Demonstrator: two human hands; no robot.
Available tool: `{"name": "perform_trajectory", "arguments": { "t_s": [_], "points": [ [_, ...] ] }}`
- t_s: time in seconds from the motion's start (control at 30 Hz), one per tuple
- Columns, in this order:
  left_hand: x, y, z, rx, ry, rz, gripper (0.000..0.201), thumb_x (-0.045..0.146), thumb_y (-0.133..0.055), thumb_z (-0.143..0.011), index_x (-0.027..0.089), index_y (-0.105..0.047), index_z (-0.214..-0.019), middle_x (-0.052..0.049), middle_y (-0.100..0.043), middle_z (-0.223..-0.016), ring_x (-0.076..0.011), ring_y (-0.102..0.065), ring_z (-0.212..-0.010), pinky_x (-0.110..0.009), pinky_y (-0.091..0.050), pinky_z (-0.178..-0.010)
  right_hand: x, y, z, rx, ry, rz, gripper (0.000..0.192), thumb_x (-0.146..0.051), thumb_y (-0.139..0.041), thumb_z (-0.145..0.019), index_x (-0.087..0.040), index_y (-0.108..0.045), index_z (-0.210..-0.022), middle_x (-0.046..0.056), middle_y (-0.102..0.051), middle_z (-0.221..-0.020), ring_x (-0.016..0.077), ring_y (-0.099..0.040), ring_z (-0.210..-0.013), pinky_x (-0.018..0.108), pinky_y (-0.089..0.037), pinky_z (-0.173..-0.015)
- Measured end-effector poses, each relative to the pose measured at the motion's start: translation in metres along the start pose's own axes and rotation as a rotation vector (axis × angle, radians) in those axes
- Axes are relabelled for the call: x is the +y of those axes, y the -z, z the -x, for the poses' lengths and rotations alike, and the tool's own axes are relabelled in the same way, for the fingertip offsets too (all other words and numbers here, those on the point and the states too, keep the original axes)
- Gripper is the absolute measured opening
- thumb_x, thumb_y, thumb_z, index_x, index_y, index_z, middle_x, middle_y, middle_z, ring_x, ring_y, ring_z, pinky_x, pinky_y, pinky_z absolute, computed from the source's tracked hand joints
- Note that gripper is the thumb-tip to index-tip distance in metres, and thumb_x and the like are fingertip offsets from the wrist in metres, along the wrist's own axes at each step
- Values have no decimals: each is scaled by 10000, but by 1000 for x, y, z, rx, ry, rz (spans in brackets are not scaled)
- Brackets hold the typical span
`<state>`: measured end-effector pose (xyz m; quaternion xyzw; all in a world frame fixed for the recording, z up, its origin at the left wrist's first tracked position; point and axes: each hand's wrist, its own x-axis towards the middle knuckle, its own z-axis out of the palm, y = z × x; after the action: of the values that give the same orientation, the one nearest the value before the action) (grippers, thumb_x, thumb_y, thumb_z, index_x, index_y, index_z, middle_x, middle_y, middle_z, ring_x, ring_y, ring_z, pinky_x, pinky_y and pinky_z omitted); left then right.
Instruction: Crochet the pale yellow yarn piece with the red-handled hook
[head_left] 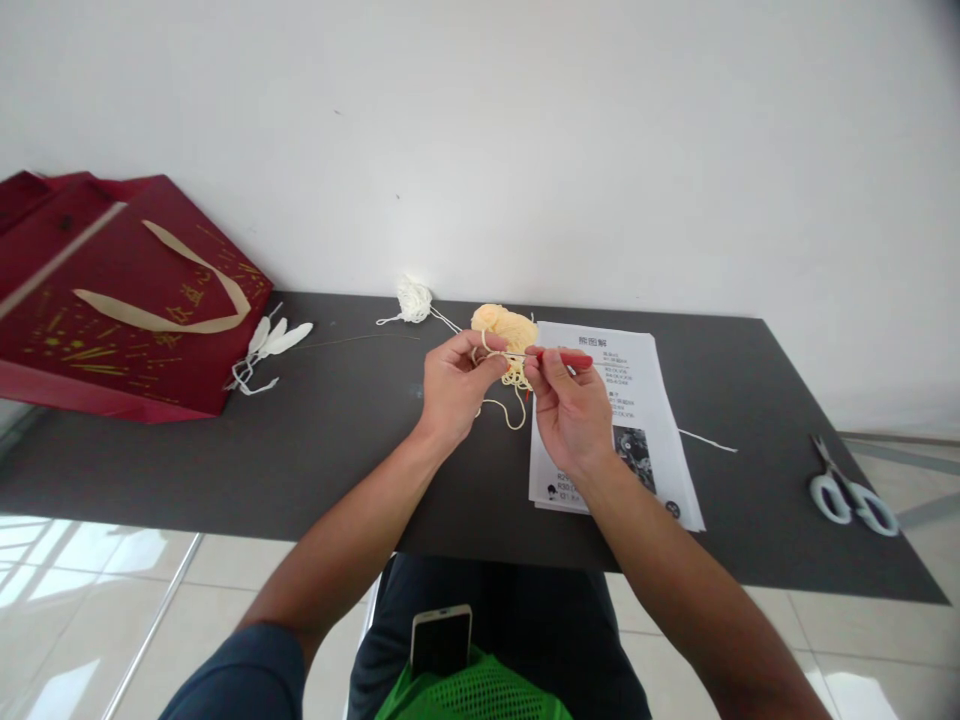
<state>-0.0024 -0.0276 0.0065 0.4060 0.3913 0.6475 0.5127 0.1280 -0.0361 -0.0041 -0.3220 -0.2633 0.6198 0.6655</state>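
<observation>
My right hand (574, 415) grips a crochet hook (576, 360) by its red handle, its thin metal shaft pointing left. Facing it, my left hand (457, 395) is closed in a pinch on pale yellow yarn (484, 341), with a strand looped over the index finger. The hook's tip meets the yarn at the left fingertips, and the small stitches there are too fine to make out. Just behind my hands lies a ball of pale yellow yarn (504, 322). A loose yellow strand (514, 424) curls on the table below the left fingers.
Printed sheets (667, 430) lie under my right hand. Scissors (851, 495) rest near the table's right edge. A white yarn ball (414, 299) sits by the wall. At left are white crocheted pieces (277, 338) and a dark red bag (142, 300). A phone (441, 643) lies at my lap.
</observation>
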Motion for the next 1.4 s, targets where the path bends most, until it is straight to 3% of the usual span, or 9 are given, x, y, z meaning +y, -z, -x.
{"name": "perform_trajectory", "arguments": {
  "t_s": [0.1, 0.27, 0.37, 0.53, 0.63, 0.93, 1.07, 1.27, 1.4],
  "points": [
    [0, 0, 1, -42, -8, 31, 452, 118, -800, -704, 227, -727, -1137, 29, -704, -818, -87, -640, -729, -236, -519, -722, 2, -1, 1, 19, 33, 24, 169, -280, -852, -799, -205, -705, -835, -16, -816, -911, 64, -769, -735, 154, -668, -768],
    [-2, 0, 1, -53, -14, 17, 789, 145, -806, -738, 273, -532, -1467, 49, -704, -814, -77, -639, -707, -219, -515, -710, -1, -6, 8, 35, 65, 30, 186, -309, -853, -798, -215, -701, -850, -3, -811, -936, 74, -751, -744, 190, -657, -763],
    [-3, 1, 1, -50, -5, 22, 795, 155, -824, -726, 266, -541, -1461, 51, -706, -807, -80, -643, -705, -222, -518, -710, -3, -10, 11, 34, 78, 46, 188, -331, -851, -794, -226, -729, -892, -17, -779, -864, 83, -715, -715, 218, -632, -712],
    [-1, 2, -2, -32, 22, 36, 632, 140, -826, -710, 215, -651, -1313, 40, -717, -797, -92, -662, -736, -238, -528, -743, -5, -11, 9, 38, 92, 80, 178, -342, -856, -785, -224, -753, -870, -36, -691, -762, 62, -601, -652, 205, -521, -611],
    [0, 3, -2, -39, 19, 23, 649, 140, -822, -716, 196, -625, -1332, 36, -721, -790, -100, -677, -758, -251, -532, -774, -6, -10, 8, 34, 80, 76, 170, -333, -859, -782, -219, -756, -854, -39, -669, -743, 55, -569, -637, 197, -489, -596],
    [4, -1, 2, -26, -20, -50, 858, 185, -823, -742, 186, -445, -1513, 36, -718, -808, -102, -661, -744, -251, -523, -745, -4, -8, 9, 33, 67, 113, 176, -343, -846, -790, -222, -751, -876, -29, -690, -750, 75, -594, -652, 209, -496, -579],
    [6, -1, 3, -20, -43, -100, 932, 179, -818, -743, 182, -379, -1565, 35, -727, -808, -77, -590, -641, -239, -497, -686, -4, -8, 9, 11, 82, 93, 142, -316, -833, -809, -221, -757, -882, -31, -693, -739, 66, -594, -639, 194, -496, -581],
    [10, -1, 3, -8, -58, -177, 789, 159, -794, -736, 193, -527, -1478, 54, -696, -728, -78, -568, -603, -225, -461, -614, -1, -8, 9, 27, 175, 134, 101, -288, -825, -818, -229, -759, -868, -33, -710, -725, 69, -607, -616, 204, -499, -577],
    [7, -1, 3, -2, -81, -109, 785, 178, -792, -765, 233, -508, -1496, 44, -726, -755, -92, -608, -644, -239, -497, -656, 4, -4, 9, 31, 235, 234, 107, -317, -801, -841, -242, -764, -909, -28, -724, -744, 82, -629, -626, 235, -527, -599]
  ]
}}
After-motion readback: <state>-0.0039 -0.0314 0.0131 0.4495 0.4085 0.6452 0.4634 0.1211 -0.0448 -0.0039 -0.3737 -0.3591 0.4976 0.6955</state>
